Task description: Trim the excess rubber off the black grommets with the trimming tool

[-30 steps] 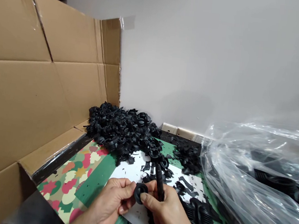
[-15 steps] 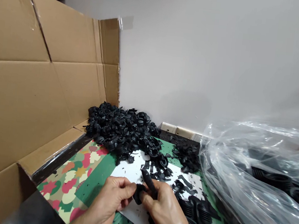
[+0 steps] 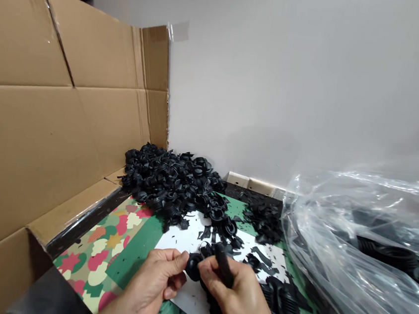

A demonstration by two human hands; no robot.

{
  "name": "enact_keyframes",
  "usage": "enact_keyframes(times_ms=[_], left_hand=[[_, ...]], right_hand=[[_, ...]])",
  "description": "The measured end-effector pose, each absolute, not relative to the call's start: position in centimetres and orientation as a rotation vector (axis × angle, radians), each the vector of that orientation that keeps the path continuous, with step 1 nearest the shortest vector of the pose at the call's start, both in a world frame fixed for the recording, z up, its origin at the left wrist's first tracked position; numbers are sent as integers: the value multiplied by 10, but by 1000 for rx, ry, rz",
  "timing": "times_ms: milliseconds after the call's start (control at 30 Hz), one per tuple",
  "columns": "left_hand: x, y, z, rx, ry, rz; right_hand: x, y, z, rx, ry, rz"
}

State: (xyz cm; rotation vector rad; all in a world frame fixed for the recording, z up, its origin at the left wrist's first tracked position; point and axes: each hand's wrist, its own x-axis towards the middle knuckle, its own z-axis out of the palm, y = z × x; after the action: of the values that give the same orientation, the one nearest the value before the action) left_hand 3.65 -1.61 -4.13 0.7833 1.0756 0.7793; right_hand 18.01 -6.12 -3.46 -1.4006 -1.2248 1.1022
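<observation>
Between the thumb and fingers of my left hand point(image 3: 155, 277) is a small round black rubber part point(image 3: 193, 267) with a ringed rim. My right hand point(image 3: 242, 293) is closed around a dark stick-like tool point(image 3: 223, 264), whose working end I cannot make out. Its thumb and fingertip meet the right edge of the rubber part. Just beyond and to the right, black rubber scraps point(image 3: 261, 255) lie on a white sheet point(image 3: 171, 240). Ribbed black rubber pieces point(image 3: 284, 302) rest beside my right hand.
A large heap of black rubber parts point(image 3: 173, 183) sits by the wall at the back, with a smaller scrap pile point(image 3: 264, 223) to its right. Cardboard panels point(image 3: 97, 115) stand on the left. A clear plastic bag point(image 3: 318, 258) of black ribbed parts bulges on the right.
My right hand has shifted slightly right, and the tool has tipped and moved right with it. The rubber part has turned so its round face shows; my left hand stays nearly in place.
</observation>
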Motion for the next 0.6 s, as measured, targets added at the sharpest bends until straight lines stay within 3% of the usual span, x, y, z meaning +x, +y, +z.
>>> enact_keyframes(times_ms=[167,600], left_hand=[[38,-17,-45,851,1086,807],[46,-29,-40,867,1197,930]], right_hand=[[174,-59,-38,-1581,-1509,779],[161,-60,-51,-1814,-1794,456]])
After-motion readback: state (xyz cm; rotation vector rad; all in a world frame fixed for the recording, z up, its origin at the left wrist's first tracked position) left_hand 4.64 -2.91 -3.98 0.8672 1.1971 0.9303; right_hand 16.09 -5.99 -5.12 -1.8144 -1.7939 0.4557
